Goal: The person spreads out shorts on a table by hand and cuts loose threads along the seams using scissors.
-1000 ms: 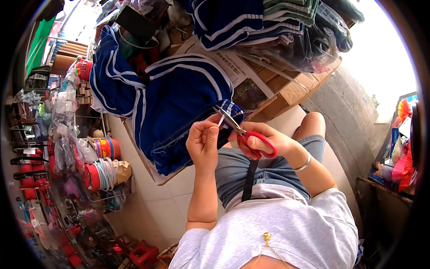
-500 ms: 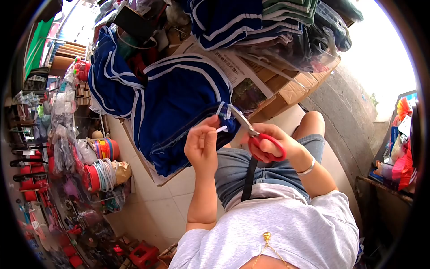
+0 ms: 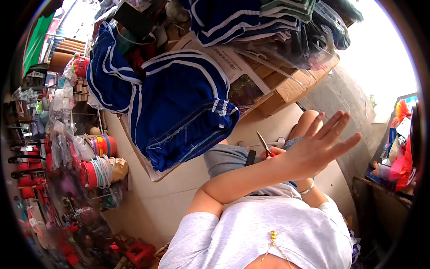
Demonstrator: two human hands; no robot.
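Observation:
My left hand (image 3: 316,154) reaches across my body to the right, palm down, fingers spread, with nothing seen in it. Behind that forearm, my right hand (image 3: 279,151) grips red-handled scissors (image 3: 263,142), their blades pointing up and away from me. Most of this hand and the handles are hidden. A blue garment with white stripes (image 3: 179,98) lies on the table to the left of both hands, untouched. Its near edge shows a seam with loose threads, and a white-striped corner sticks out towards my knees.
Folded blue and green garments (image 3: 242,22) are piled at the back, beside dark items in clear plastic (image 3: 320,40). A cardboard box (image 3: 300,92) stands under them. Shelves of goods with a coil of pale cord (image 3: 104,172) line the left. A red stool (image 3: 141,253) is at lower left.
My left hand has left the garment's corner, swung right across my body and opened; the small white piece it pinched is gone from it. The scissors have drawn back from the garment.

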